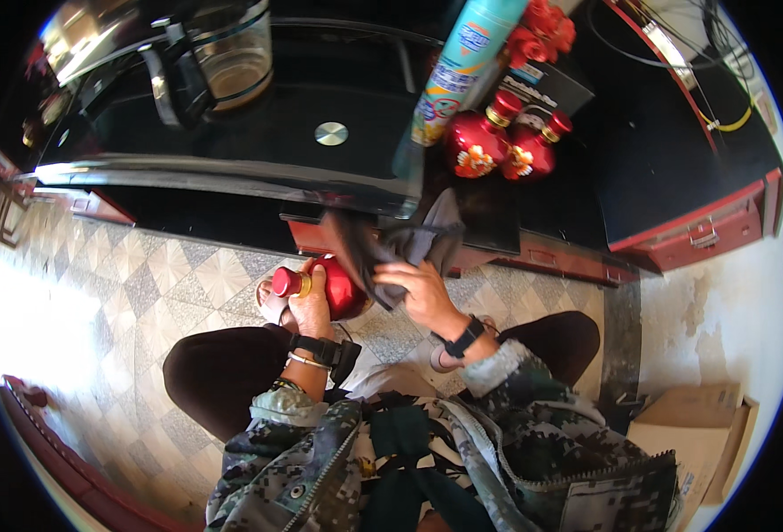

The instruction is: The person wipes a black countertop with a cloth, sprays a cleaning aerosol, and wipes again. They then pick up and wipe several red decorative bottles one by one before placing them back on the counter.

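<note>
My left hand [312, 302] grips a glossy red bottle [341, 290] around its gold-ringed neck, the red cap pointing left and the round body towards the right. In my right hand [421, 292] is a dark grey cloth [431, 233], partly blurred, its folds hanging beside the bottle's body. Whether cloth and bottle touch cannot be told. Two similar red bottles with flower decorations, a nearer-left one [476, 143] and a smaller-looking one [531, 149], stand on the black surface beyond my hands. Both hands are above the tiled floor, between my knees.
A glass jug [235, 60] with brown liquid stands on a glossy black cabinet top [232, 143]. Near the red bottles are a teal spray can [464, 60], a black box [551, 90] and red artificial flowers [543, 33]. Cables lie at upper right; a cardboard box [677, 432] sits lower right.
</note>
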### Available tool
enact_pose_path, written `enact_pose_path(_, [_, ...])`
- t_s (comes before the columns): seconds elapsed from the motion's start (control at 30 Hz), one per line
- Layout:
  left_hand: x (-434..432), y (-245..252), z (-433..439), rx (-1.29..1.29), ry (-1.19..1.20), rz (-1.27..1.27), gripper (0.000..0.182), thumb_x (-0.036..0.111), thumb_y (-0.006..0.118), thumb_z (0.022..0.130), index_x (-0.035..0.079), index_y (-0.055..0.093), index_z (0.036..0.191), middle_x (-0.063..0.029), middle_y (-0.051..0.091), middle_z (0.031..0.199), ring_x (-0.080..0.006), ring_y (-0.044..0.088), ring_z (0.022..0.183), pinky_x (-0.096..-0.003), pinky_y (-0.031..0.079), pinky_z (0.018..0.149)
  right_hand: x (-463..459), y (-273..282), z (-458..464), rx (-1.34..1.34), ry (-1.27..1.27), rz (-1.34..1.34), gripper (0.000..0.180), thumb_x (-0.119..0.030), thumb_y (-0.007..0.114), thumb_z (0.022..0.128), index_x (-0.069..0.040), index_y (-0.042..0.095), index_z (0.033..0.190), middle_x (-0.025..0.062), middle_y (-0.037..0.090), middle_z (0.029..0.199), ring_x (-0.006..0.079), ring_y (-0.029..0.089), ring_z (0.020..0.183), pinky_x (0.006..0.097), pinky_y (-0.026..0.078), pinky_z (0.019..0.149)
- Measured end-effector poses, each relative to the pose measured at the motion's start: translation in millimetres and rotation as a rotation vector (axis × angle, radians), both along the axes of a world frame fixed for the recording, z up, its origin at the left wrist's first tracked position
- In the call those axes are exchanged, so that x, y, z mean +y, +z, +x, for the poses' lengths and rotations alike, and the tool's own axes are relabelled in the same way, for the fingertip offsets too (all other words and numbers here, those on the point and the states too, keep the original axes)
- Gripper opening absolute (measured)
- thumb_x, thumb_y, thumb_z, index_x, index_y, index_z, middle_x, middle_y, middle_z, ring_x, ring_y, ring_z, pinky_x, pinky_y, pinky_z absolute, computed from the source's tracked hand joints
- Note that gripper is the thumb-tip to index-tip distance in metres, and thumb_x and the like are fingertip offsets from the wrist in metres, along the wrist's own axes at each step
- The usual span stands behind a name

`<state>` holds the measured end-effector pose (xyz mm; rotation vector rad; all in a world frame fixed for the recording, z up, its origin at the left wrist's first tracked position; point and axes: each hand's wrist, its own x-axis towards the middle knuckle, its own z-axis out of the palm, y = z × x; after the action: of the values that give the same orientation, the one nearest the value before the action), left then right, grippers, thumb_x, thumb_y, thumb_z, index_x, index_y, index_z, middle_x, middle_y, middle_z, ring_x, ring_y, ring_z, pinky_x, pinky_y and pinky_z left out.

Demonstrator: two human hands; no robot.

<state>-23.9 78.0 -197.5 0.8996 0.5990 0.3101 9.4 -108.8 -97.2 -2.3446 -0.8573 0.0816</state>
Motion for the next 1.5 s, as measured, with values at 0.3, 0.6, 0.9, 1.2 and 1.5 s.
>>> enact_pose_path(0.3, [-0.9,21.5,-5.4,0.060,0.088,-0.070,0.033,0.014,0.065,0.087,0.002,0.058,0.117,-0.0083,0.061,0.107,-0.0174,0.059,0.095,-0.0307,0.048,0.085,-25.6,152.5,51.3,0.124,-0.117,1.009,0.031,-0.012,0.044,0.095,0.003,0.056,0.118,0.0161,0.065,0.104,0.0224,0.065,0.086,0.0327,0.052,0.081])
enact_pose_path(0.6, [0.9,37.4,-6.1,0.077,0.037,0.113,0.034,0.017,0.066,0.086,0.002,0.059,0.117,-0.0081,0.065,0.103,-0.0170,0.061,0.093,-0.0304,0.048,0.084,117.3,135.9,143.7,-0.222,0.059,-0.401,0.036,-0.030,0.057,0.090,-0.008,0.059,0.118,0.0117,0.061,0.118,0.0289,0.060,0.096,0.0411,0.048,0.082])
enact_pose_path(0.9, [5.6,-16.8,9.6,0.329,-0.200,1.353,0.019,0.008,0.060,0.086,0.007,0.063,0.105,-0.0083,0.064,0.094,-0.0221,0.064,0.086,-0.0341,0.051,0.076,136.1,56.9,27.8,-0.612,0.411,0.020,0.033,-0.006,0.051,0.079,-0.010,0.069,0.106,0.0062,0.064,0.116,0.0259,0.059,0.083,0.0391,0.042,0.088])
enact_pose_path(1.2, [3.7,-2.4,-2.5,0.080,0.066,0.021,0.031,0.016,0.067,0.085,0.002,0.061,0.112,-0.0068,0.065,0.098,-0.0157,0.060,0.089,-0.0294,0.048,0.081,58.8,-17.8,83.9,-0.097,0.025,0.090,0.019,-0.012,0.053,0.089,-0.004,0.068,0.096,0.0136,0.066,0.096,0.0306,0.064,0.088,0.0377,0.052,0.077])
enact_pose_path(1.5, [-2.4,14.7,-0.8,0.008,0.050,-0.080,0.030,0.011,0.064,0.088,0.002,0.060,0.116,-0.0045,0.062,0.103,-0.0138,0.057,0.093,-0.0290,0.047,0.084,-113.8,11.3,99.3,-0.255,-0.672,-0.324,0.042,-0.004,0.047,0.080,-0.013,0.062,0.118,0.0147,0.057,0.127,0.0367,0.057,0.108,0.0455,0.047,0.091])
